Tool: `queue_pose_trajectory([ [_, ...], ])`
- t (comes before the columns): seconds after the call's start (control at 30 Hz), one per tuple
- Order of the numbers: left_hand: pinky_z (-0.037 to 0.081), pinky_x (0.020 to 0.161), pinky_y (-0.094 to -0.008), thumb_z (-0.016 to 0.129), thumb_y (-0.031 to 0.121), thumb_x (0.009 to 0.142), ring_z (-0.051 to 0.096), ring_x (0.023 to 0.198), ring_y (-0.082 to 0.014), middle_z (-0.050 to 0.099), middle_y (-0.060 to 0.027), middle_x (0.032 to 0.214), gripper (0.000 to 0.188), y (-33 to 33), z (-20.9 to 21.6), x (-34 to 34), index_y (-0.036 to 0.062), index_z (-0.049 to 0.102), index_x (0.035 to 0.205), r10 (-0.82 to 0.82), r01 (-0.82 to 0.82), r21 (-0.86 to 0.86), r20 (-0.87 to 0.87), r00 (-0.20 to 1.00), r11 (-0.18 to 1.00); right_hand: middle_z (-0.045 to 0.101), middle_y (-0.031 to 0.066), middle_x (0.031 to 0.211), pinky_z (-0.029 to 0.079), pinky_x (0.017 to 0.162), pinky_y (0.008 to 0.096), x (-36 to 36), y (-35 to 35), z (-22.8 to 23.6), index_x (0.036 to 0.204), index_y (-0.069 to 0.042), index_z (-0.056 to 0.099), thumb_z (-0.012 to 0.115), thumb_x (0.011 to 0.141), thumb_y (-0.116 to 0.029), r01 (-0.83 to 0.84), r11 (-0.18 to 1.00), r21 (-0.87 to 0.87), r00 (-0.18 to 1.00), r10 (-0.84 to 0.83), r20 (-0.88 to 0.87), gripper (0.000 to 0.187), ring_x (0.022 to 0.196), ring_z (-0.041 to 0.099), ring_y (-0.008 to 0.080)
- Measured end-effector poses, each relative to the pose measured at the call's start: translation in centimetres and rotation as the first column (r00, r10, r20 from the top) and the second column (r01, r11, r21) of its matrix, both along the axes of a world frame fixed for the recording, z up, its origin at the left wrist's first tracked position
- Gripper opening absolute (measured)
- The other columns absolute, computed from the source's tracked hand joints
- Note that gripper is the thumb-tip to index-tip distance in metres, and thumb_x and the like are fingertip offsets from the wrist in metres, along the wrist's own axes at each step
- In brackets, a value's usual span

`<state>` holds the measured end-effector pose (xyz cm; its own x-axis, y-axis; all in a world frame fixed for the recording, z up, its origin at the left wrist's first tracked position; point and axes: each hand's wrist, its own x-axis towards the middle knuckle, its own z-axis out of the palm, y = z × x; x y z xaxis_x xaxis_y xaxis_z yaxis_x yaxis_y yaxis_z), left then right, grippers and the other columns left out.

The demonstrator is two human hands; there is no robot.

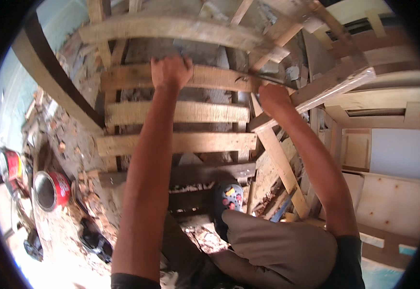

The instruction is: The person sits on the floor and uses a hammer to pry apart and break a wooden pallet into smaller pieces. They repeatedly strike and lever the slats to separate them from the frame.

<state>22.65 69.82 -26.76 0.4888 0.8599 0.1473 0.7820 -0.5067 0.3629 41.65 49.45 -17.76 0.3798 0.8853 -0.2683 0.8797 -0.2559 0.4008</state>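
Observation:
A pallet-like frame of wooden slats lies before me. My left hand [171,72] is closed over one of its upper slats [210,77], fingers wrapped round the far edge. At the right end of that same slat my right hand [273,100] is closed in a fist. What it grips is hidden; a thin dark bar-like edge [270,81] shows just beyond the knuckles. Bent dark metal, perhaps a nail [242,78], sticks up from the slat near there. Lower slats [178,113] run parallel below my left hand. My shoe [230,196] is by the bottom slats.
A slanted wooden frame [335,91] leans at the right, beside wooden furniture frames [383,197]. At the left are a curved-looking beam [56,77], a red can [52,191] and a second can [10,164]. Wood scraps [70,144] litter the ground. A blue tool-like piece [283,207] lies near my knee.

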Motion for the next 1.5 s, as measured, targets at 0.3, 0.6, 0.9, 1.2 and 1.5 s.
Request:
queue_pose_trajectory([
  [0.3,0.041,0.103,-0.0518,0.039,0.040,0.097,0.070,0.090,-0.0392,0.072,-0.0236,0.089,0.055,0.1,0.8,0.1,0.0021,0.077,0.087,0.003,-0.001,0.015,-0.111,0.994,1.000,0.065,0.0227,0.072,0.053,0.069,0.0535,-8.1,-12.2,-4.2,0.084,-0.003,0.061,0.059,0.082,-0.007,0.159,0.977,0.140,0.870,-0.072,-0.489,0.005,0.075,0.068,0.0416],
  [0.6,0.043,0.100,-0.0527,0.039,0.041,0.098,0.070,0.082,-0.0410,0.071,-0.0245,0.081,0.057,0.3,-0.5,-0.1,0.0020,0.076,0.079,0.020,-0.002,0.164,-0.113,0.993,0.986,0.069,0.0250,0.090,0.054,0.081,0.0521,-3.4,-23.0,-12.4,0.098,-0.002,0.069,0.060,0.093,-0.019,0.748,0.540,0.387,0.619,-0.358,-0.699,0.019,0.089,0.066,0.0462],
  [0.9,0.048,0.092,-0.0493,0.045,0.040,0.098,0.068,0.071,-0.0424,0.068,-0.0234,0.069,0.056,0.6,-1.0,0.0,0.0022,0.074,0.068,-0.001,0.018,0.276,-0.061,0.998,0.961,0.068,0.0222,0.101,0.053,0.084,0.0468,-1.7,-24.5,-16.7,0.110,0.001,0.064,0.066,0.092,-0.019,0.662,0.521,0.539,0.735,-0.311,-0.602,0.026,0.096,0.066,0.0403],
  [1.2,0.047,0.093,-0.0503,0.042,0.040,0.100,0.068,0.074,-0.0420,0.068,-0.0247,0.073,0.057,0.5,-0.5,-0.2,0.0002,0.073,0.073,-0.002,0.022,0.223,-0.090,0.996,0.974,0.070,0.0256,0.099,0.055,0.082,0.0472,-2.4,-23.4,-17.2,0.103,0.002,0.067,0.063,0.092,-0.015,0.718,0.497,0.487,0.639,-0.191,-0.745,0.021,0.093,0.068,0.0425],
  [1.5,0.047,0.092,-0.0503,0.041,0.046,0.101,0.068,0.077,-0.0424,0.069,-0.0244,0.074,0.061,0.1,0.1,-0.3,0.0013,0.074,0.075,-0.019,0.033,0.186,-0.079,0.997,0.982,0.071,0.0241,0.093,0.057,0.077,0.0411,-3.9,-19.8,-12.4,0.107,0.004,0.066,0.064,0.092,-0.009,0.758,0.521,0.393,0.423,0.067,-0.904,0.020,0.087,0.071,0.0371],
])
